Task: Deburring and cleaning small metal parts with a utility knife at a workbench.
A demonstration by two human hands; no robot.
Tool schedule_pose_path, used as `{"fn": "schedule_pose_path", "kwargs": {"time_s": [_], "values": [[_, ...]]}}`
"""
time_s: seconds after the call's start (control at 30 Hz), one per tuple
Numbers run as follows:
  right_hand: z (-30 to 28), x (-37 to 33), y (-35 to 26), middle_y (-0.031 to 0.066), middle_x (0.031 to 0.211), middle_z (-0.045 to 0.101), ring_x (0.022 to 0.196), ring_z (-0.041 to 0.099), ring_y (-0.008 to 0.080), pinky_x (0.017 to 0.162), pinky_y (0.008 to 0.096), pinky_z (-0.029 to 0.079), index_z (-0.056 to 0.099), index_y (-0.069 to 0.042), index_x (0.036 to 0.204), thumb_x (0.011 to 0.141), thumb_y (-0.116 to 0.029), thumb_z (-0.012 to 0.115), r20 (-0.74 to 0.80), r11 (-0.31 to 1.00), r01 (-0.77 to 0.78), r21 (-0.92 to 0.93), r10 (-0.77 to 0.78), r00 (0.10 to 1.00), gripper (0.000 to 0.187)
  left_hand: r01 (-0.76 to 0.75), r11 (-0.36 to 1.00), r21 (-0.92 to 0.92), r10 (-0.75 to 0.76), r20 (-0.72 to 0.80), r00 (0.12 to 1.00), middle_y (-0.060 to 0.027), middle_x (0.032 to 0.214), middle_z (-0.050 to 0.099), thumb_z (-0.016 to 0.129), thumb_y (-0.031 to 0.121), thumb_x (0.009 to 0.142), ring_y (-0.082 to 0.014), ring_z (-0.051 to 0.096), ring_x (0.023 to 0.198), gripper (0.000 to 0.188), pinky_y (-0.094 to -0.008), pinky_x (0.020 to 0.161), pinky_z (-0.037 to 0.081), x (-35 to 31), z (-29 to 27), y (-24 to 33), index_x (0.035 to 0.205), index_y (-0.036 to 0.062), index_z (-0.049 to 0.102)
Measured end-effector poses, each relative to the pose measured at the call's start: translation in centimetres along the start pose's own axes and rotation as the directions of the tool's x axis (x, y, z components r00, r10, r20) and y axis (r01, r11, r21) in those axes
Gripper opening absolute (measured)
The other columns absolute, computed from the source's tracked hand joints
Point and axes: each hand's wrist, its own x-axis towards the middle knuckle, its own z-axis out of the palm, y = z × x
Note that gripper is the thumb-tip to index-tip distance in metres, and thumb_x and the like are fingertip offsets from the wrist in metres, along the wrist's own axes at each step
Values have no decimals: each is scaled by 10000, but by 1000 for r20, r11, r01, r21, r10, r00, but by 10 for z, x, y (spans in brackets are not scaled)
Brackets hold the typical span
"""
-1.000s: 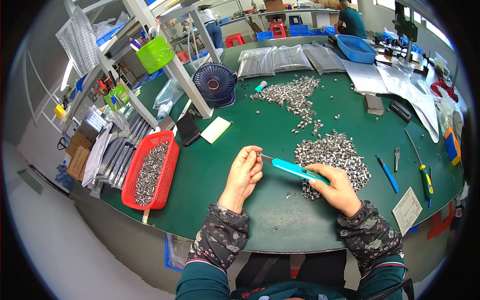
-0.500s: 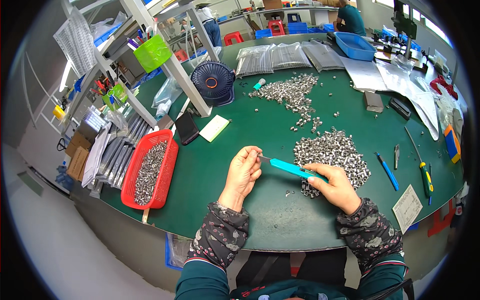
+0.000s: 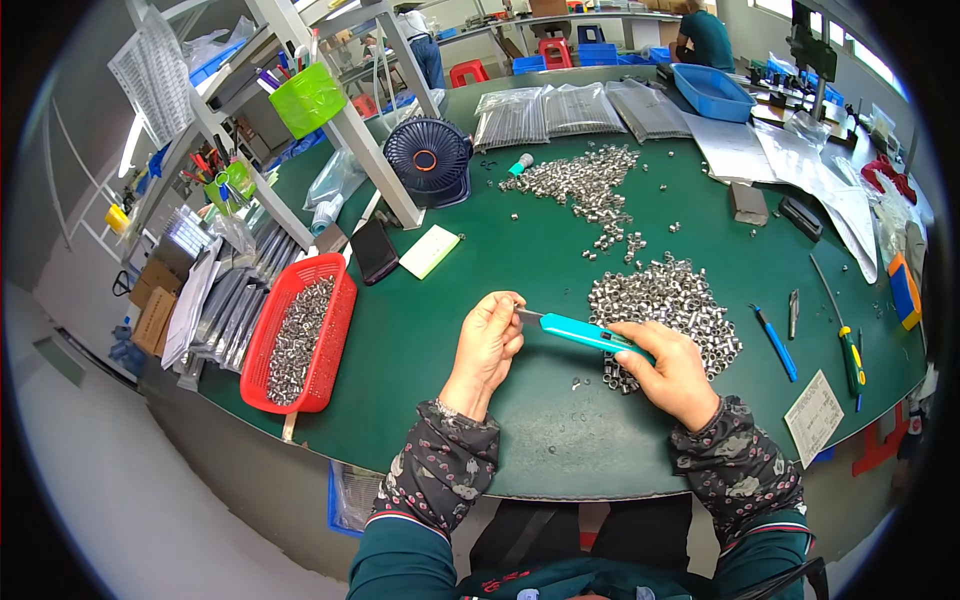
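Observation:
My right hand (image 3: 668, 368) is closed round the turquoise handle of a utility knife (image 3: 580, 330). The blade points left and its tip reaches the fingertips of my left hand (image 3: 487, 340). There, thumb and forefinger pinch a small metal ring, mostly covered by the fingers. Behind and beside the knife lies a heap of short shiny metal rings (image 3: 665, 305), partly hidden by my right hand. Farther back spreads a looser pile of similar rings (image 3: 580, 182). On the left stands a red plastic basket (image 3: 338, 335) holding many small metal pieces.
A dark fan (image 3: 427, 160), a phone (image 3: 374, 250) and a pale notepad (image 3: 430, 252) lie beyond my left hand. To the right are a blue pen-like tool (image 3: 775, 343), a screwdriver (image 3: 852, 362) and a paper slip (image 3: 814, 418). Bagged rods (image 3: 585, 110) line the back.
Both hands keep nearly the same place and grip. The knife blade shifts slightly at the left fingertips; the view moves a little.

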Motion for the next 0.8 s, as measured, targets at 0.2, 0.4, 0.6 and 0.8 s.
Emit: {"fn": "schedule_pose_path", "kwargs": {"time_s": [0.2, 0.4, 0.6, 0.8], "values": [[0, -1, -2, 77, 708, 525, 610, 552, 264, 525, 368, 429, 585, -130, 1066, 791, -208, 594, -34, 995, 40, -87, -43, 998, 286, 2, 1000, 13, -2, -26, 1000, 24, 643, 461, 525, 219, 893, -18, 319, 467, 177, -154, 388, 240, -1, 1, 1, 871, 47, 561], [0, -1, -4, 65, 693, 502, 589, 539, 255, 497, 368, 414, 580, -141, 1064, 771, -195, 611, -69, 986, 74, -147, -85, 994, 299, 8, 999, 31, -6, -43, 999, 26, 635, 457, 526, 229, 892, -16, 309, 458, 189, -155, 390, 241, -1, 2, 1, 852, 48, 561], [0, -1, -4, 60, 677, 487, 574, 523, 249, 478, 361, 401, 579, -141, 1051, 748, -175, 627, -92, 978, 99, -186, -118, 989, 308, 0, 997, 72, 3, -47, 999, 29, 621, 451, 524, 236, 894, -15, 302, 455, 203, -158, 387, 228, -1, 3, 2, 819, 52, 559], [0, -1, -5, 60, 672, 483, 571, 521, 245, 478, 360, 402, 580, -139, 1045, 734, -161, 636, -98, 974, 108, -201, -130, 987, 317, -13, 996, 90, 16, -41, 999, 32, 612, 445, 526, 245, 894, -15, 296, 451, 220, -158, 379, 218, -1, 3, 2, 782, 57, 554]]}}
